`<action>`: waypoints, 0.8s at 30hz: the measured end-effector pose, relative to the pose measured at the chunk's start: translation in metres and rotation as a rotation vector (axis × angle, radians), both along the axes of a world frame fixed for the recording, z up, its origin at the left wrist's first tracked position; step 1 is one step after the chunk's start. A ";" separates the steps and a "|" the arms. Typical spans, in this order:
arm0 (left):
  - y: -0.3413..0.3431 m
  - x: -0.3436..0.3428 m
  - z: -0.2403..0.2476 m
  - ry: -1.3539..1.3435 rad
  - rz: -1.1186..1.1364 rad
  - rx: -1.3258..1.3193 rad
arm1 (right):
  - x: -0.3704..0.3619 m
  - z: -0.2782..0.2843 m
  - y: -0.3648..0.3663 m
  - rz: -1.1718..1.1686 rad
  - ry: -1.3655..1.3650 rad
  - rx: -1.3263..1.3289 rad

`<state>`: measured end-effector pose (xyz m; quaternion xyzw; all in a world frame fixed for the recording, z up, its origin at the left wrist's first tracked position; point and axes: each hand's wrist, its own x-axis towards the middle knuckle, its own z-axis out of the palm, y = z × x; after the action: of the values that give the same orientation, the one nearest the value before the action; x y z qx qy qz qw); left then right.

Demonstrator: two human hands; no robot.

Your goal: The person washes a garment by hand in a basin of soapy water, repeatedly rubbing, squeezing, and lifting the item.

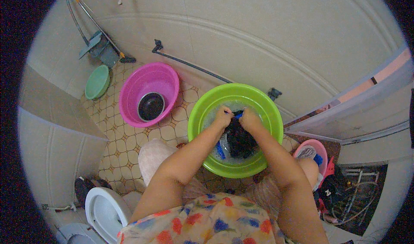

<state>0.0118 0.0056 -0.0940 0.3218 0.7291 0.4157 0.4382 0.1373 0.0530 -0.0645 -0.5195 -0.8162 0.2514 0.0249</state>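
Note:
In front of me stands a lime-green plastic tub (235,88) with sudsy water. Low inside it lies a wet black garment (242,141) with bright blue parts. My left hand (222,117) is closed in a fist on the cloth's upper edge. Just to its right, my right hand (249,119) grips the same edge, where a blue strip shows between the two hands. Another blue piece (220,150) shows in the water below my left wrist. The tub lies between my knees, with both forearms reaching over its near rim.
To the left is a pink tub (129,100) holding a dark round object (151,107). Beyond are a pale green basin (97,82), broom (100,28) and dustpan (103,47). A toilet (105,211) stands lower left; a small pink tub (318,148) with clothes sits right.

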 end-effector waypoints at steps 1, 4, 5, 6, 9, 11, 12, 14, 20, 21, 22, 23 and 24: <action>-0.001 -0.006 -0.015 0.080 0.005 -0.017 | -0.004 0.004 -0.004 0.003 -0.050 -0.101; -0.001 -0.012 -0.034 0.286 0.018 -0.077 | -0.007 0.007 -0.008 -0.021 0.007 -0.160; 0.000 -0.012 -0.035 0.336 0.033 -0.104 | -0.008 -0.006 -0.004 -0.091 0.043 -0.117; 0.006 -0.002 -0.029 0.380 0.028 -0.124 | -0.002 -0.027 0.007 -0.181 0.073 -0.069; -0.002 0.009 0.005 0.199 -0.017 -0.023 | -0.005 -0.037 0.010 -0.253 0.239 0.037; 0.000 0.013 -0.001 0.147 0.092 -0.013 | -0.012 -0.030 0.004 -0.210 0.404 0.046; 0.000 0.013 -0.003 0.120 0.146 -0.009 | -0.016 -0.025 -0.001 -0.173 0.500 0.021; -0.001 0.017 0.015 -0.406 0.197 -0.012 | -0.017 -0.012 -0.009 -0.129 0.578 0.032; 0.010 -0.022 -0.036 -0.970 0.074 0.052 | -0.034 0.048 -0.068 0.159 0.541 0.207; 0.008 -0.014 -0.037 -1.016 0.116 0.125 | -0.033 0.052 -0.064 0.128 0.436 0.190; 0.004 0.001 -0.033 -1.063 0.155 0.197 | -0.032 0.056 -0.054 0.095 0.328 0.175; 0.003 0.014 -0.029 -1.109 0.196 0.270 | -0.030 0.059 -0.044 0.062 0.222 0.159; 0.003 0.042 0.022 -1.129 0.157 0.214 | -0.008 0.023 -0.016 0.021 0.401 0.346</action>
<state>0.0536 0.0085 -0.0716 0.0379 0.3580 0.6255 0.6922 0.1290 0.0374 -0.0412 -0.4386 -0.8312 0.2062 0.2722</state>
